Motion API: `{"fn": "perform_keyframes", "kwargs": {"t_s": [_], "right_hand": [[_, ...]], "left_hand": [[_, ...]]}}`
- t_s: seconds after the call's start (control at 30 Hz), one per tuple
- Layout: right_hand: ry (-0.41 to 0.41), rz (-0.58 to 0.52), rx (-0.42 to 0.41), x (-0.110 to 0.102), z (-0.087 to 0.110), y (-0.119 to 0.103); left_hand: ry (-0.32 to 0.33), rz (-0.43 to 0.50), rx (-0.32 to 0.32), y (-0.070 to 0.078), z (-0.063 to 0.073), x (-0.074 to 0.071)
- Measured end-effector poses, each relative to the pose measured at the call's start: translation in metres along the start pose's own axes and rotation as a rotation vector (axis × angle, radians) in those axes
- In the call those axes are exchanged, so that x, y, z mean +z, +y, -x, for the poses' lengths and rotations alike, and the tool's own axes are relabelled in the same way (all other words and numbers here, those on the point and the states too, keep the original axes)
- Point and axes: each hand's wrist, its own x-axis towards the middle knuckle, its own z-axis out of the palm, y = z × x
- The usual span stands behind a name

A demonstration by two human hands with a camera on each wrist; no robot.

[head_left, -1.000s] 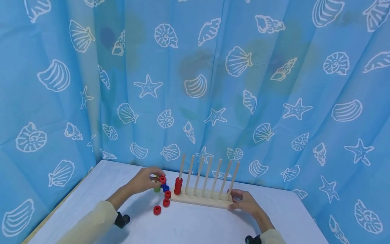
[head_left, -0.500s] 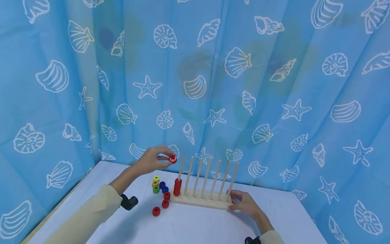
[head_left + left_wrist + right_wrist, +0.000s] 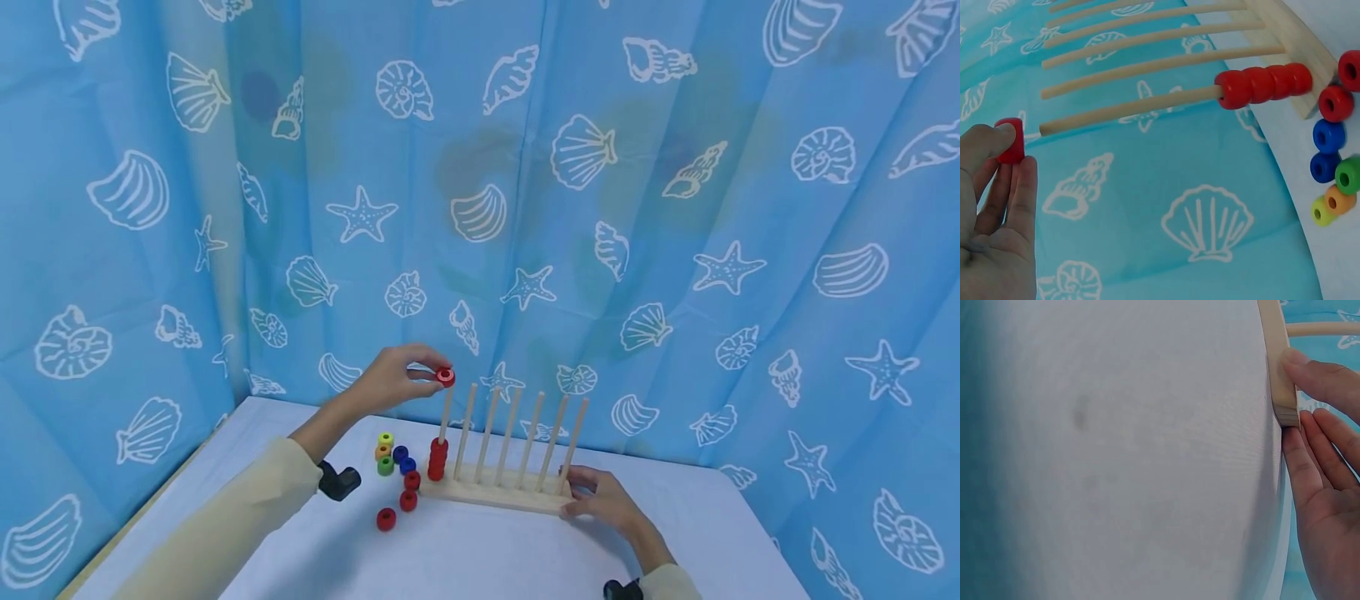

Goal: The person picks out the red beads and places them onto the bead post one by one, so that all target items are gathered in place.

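My left hand point(image 3: 393, 379) pinches a red bead point(image 3: 1011, 140) between thumb and fingers, at the top of the leftmost wooden peg point(image 3: 447, 412). In the left wrist view a small gap shows between the bead and the peg's tip. Several red beads point(image 3: 1264, 85) are stacked at the foot of that peg. The other pegs carry no beads. At the opposite end of the wooden peg rack point(image 3: 495, 495), my right hand point(image 3: 600, 496) grips the base. The right wrist view shows the thumb on the base point(image 3: 1280, 375) and the fingers at its end.
Left of the rack lie loose beads: a yellow one point(image 3: 386, 438), an orange one point(image 3: 382, 452), a green one point(image 3: 386, 466), two blue ones point(image 3: 407, 466) and three red ones point(image 3: 386, 519). A blue shell-patterned curtain point(image 3: 480, 208) hangs behind the white table point(image 3: 495, 558).
My left hand has lifted the red bead from beside the loose beads, up and rightward to the leftmost peg's top. The right hand stays on the rack's end.
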Motion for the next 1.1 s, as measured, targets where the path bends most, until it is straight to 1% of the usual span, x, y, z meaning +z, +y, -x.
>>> {"fn": "perform_keyframes", "kwargs": {"t_s": [0.13, 0.27, 0.6, 0.83, 1.1], "right_hand": [[0.009, 0.003, 0.012, -0.001, -0.001, 0.002], [0.007, -0.003, 0.003, -0.001, -0.003, 0.006], [-0.015, 0.006, -0.009, -0.002, -0.005, 0.008], [-0.014, 0.016, -0.004, -0.002, -0.003, 0.006], [-0.006, 0.007, 0.002, -0.001, -0.003, 0.006]], "left_hand": [[-0.001, 0.013, -0.008, -0.001, -0.003, 0.002], [-0.001, 0.016, -0.013, -0.003, -0.003, 0.003], [-0.014, 0.001, -0.019, 0.002, -0.007, 0.008], [-0.029, -0.01, -0.023, -0.002, -0.007, 0.012], [-0.023, -0.007, -0.023, -0.005, -0.007, 0.014]]}}
